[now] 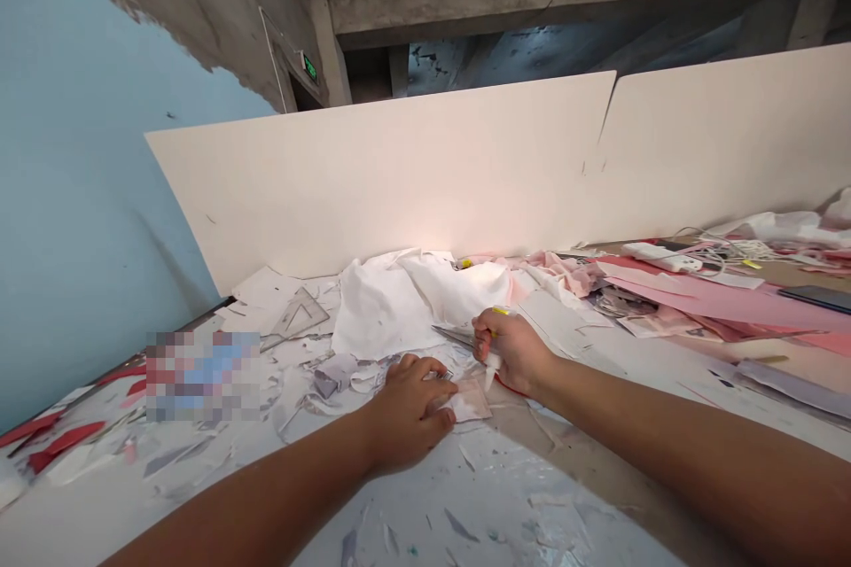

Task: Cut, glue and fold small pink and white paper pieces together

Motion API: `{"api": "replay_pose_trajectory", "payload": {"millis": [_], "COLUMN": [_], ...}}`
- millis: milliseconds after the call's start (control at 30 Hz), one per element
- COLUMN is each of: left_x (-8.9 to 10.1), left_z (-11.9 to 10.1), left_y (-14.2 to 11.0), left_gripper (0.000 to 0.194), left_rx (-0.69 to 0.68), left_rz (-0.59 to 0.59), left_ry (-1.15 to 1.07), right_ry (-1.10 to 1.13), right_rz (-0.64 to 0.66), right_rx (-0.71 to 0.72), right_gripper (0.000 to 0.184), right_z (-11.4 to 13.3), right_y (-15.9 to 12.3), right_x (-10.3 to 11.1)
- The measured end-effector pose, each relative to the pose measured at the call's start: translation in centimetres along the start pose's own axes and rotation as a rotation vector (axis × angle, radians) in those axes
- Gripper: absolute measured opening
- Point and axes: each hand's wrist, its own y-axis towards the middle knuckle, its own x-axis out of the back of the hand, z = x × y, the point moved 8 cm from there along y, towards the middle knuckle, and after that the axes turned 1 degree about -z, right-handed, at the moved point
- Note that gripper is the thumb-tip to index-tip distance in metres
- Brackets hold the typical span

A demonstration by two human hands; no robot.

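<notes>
My right hand (515,350) is closed around a small white glue bottle (492,368), its nozzle tilted down over a pale pink square piece (472,400). Scissors (453,335) are held in the same hand, with their blades sticking out to the left and a bit of red handle showing beneath the palm. My left hand (416,403) lies with fingers apart on the left edge of the pink piece, against the table. Some small metallic thing shows by its fingertips, too small to name. Scraps of paper (336,375) surround the left hand.
Crumpled white cloth (392,301) lies beyond my hands, before an upright white board (399,186). A clear set square (299,314) rests at left. On the right are pink sheets (718,297), a white power strip (661,257) with cables, and a dark phone-like slab (817,297).
</notes>
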Motion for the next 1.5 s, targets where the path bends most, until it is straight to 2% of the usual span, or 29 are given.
{"api": "replay_pose_trajectory", "payload": {"millis": [333, 500, 767, 1000, 1200, 1367, 1500], "left_x": [-0.2, -0.3, 0.1, 0.3, 0.2, 0.3, 0.3], "left_z": [0.5, 0.9, 0.1, -0.6, -0.5, -0.3, 0.0], "left_y": [0.2, 0.2, 0.3, 0.1, 0.0, -0.1, 0.0], "left_gripper": [0.029, 0.028, 0.021, 0.021, 0.02, 0.02, 0.017], "left_rx": [0.028, 0.076, -0.02, -0.078, -0.092, -0.093, -0.055], "left_rz": [0.03, 0.032, -0.019, -0.031, -0.039, -0.048, -0.048], "left_ry": [-0.05, -0.119, -0.097, -0.037, -0.026, -0.04, -0.089], "right_ry": [-0.097, -0.106, -0.028, -0.016, -0.014, -0.005, -0.012], "right_rz": [0.083, 0.055, 0.016, 0.12, 0.175, 0.153, 0.131], "right_rx": [0.033, 0.042, 0.022, -0.032, -0.058, -0.019, -0.025], "right_gripper": [0.021, 0.024, 0.019, 0.021, 0.019, 0.021, 0.022], "right_z": [0.3, -0.1, -0.1, -1.3, -1.3, -0.3, -0.5], "right_y": [-1.0, -1.3, -1.2, -1.8, -2.5, -2.6, -2.4], "right_x": [-1.1, -0.8, -0.4, -1.5, -2.2, -2.1, -1.9]}}
